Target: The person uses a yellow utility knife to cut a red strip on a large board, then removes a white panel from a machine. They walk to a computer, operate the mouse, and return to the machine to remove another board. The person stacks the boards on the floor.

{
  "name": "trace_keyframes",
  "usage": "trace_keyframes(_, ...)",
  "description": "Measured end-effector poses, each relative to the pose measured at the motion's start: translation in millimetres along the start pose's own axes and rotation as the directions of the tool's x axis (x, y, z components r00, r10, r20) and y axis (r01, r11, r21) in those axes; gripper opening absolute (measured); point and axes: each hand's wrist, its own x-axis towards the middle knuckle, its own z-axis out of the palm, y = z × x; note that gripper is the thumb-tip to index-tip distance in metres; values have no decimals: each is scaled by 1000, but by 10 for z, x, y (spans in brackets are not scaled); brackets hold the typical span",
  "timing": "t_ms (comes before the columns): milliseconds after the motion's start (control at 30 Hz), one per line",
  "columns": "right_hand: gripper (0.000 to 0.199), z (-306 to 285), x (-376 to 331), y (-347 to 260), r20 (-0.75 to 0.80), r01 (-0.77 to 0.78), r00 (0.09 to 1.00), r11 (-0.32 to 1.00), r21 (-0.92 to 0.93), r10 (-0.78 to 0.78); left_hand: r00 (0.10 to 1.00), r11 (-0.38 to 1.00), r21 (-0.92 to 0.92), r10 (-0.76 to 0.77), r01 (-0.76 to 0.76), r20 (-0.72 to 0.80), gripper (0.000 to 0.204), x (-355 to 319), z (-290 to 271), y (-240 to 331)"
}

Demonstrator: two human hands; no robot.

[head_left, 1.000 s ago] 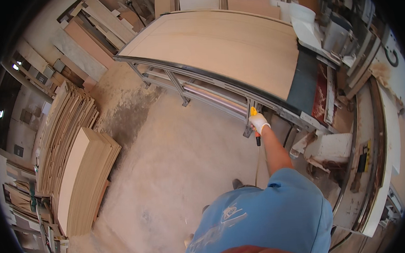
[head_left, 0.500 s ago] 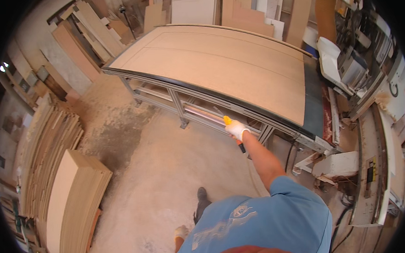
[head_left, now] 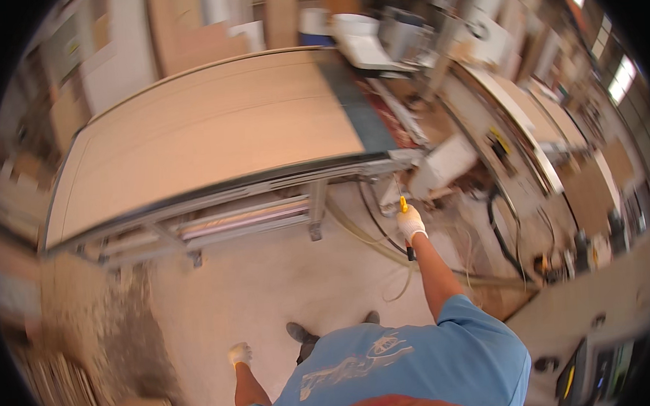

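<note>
Closest to me is the blue shirt (head_left: 421,360) with its pale print, and past its hem two dark shoes (head_left: 299,332) stand on the dusty floor (head_left: 234,288). Off to the left, my left grip (head_left: 239,354), in a white glove, hangs out from the body above the floor; I see nothing in it, but can't tell whether its fingers are spread or curled. Farther out on an extended arm, my gloved right grip (head_left: 410,223) is wrapped around the hand tool (head_left: 404,204), its yellow end pointing away from me and its dark butt showing below. A pale hose (head_left: 390,299) curls just beside it. The tool is in front of the counter (head_left: 357,113), near its right-hand corner. A large tan board (head_left: 218,124) covers most of the counter's top, leaving a dark strip bare at right. Beyond, tall panels (head_left: 115,56) stand upright, blurred.
</note>
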Motion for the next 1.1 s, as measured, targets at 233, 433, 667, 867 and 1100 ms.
trace_keyframes(233, 35, -849, -2145, 2327, 230, -226, 937, 957, -183, 265, 999, 628, 777, 19, -42, 39, 37, 878, 2255, 501)
trace_keyframes(433, 39, -947, -4247, 3985, 551, -484, 666, 853, -192, 503, 901, 166, 888, 140, -429, 410, 33, 1077, 4782, -660)
trace_keyframes(667, 43, -1204, -4589, 4929, 593, -585, 561, 783, -210, 578, 722, -447, 568, -394, -691, 569, 42, 826, 6737, -1971)
trace_keyframes(867, 42, -2481, -3564, 5394, -221, -737, 663, 675, -26, 715, 725, -579, 445, -463, -683, 510, 41, 1298, 7637, -2431)
trace_keyframes(1100, 14, -5908, -3323, 5106, -805, 210, -77, 798, 564, 589, 349, -466, -445, -880, -765, 322, 34, 1897, 8330, -2559)
